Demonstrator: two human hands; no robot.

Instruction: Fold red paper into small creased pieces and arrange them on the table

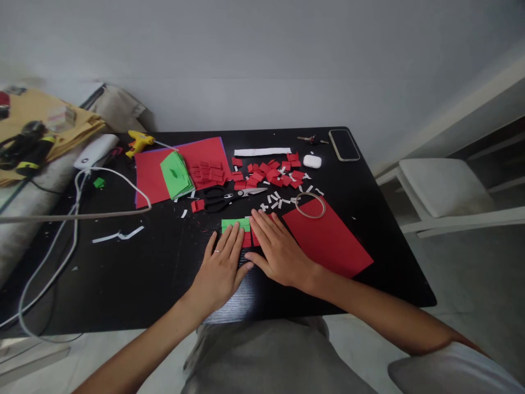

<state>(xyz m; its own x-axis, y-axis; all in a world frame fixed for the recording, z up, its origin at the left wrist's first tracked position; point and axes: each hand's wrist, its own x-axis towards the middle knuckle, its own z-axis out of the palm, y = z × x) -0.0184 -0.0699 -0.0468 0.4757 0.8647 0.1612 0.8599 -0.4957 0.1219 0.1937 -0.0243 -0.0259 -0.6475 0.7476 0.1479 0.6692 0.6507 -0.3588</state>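
Note:
My left hand (221, 265) lies flat, fingers stretched over a green paper strip (235, 223) and a red paper piece (246, 239) at the table's front middle. Beside it my right hand (281, 249) is also flat, its fingers pressing on red paper just to the right. The fingers cover much of these papers, so how they join is hidden. Just beyond the hands lie black-handled scissors (229, 197), blades pointing right. Many small folded red paper pieces (268, 172) are heaped past them, with white paper scraps (279, 201) in front.
A red sheet (328, 238) and a tape-like ring (310, 205) lie right. Behind are a white case (312, 161), phone (343, 145) and keys (312, 139). Left are a green paper stack (176, 175), yellow glue gun (139, 142) and white cables (76, 213) crossing the black table (135, 279).

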